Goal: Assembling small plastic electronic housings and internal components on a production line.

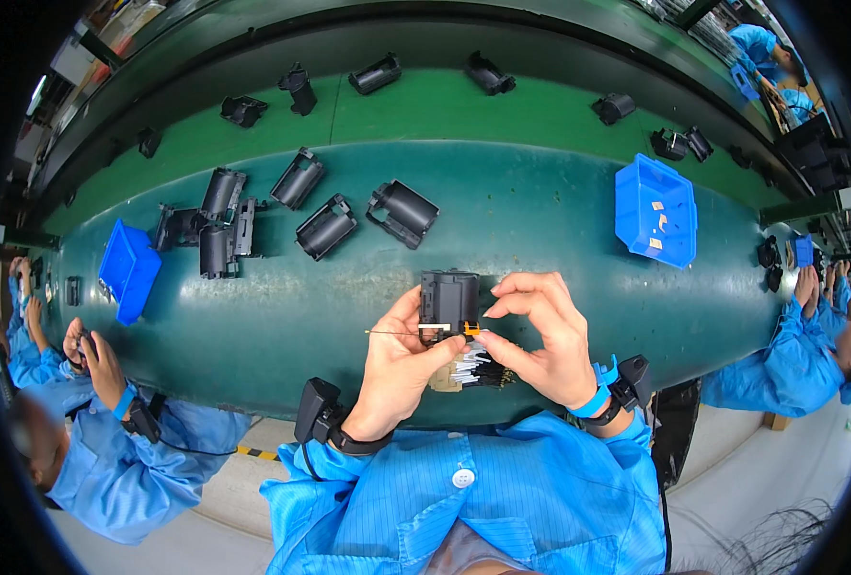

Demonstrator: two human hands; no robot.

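Note:
My left hand (402, 355) is closed around a black plastic housing (451, 297), which it holds upright in front of my chest. A small orange piece (471, 329) sits at the housing's lower right corner, beside a short white part (434, 327). From there a thin dark wire (387, 333) sticks out to the left across my fingers. My right hand (545, 335) is at the housing's right side, its thumb tip by the orange piece and its index finger apart from the thumb. Below both hands lies a pile of small black and white parts (483, 369), partly hidden.
Several similar black housings (325, 227) lie on the green table (540, 220) ahead and to the left. More housings (376, 74) lie on the green strip beyond. Blue bins stand left (130, 271) and right (655, 211). Co-workers (148, 450) sit on both sides.

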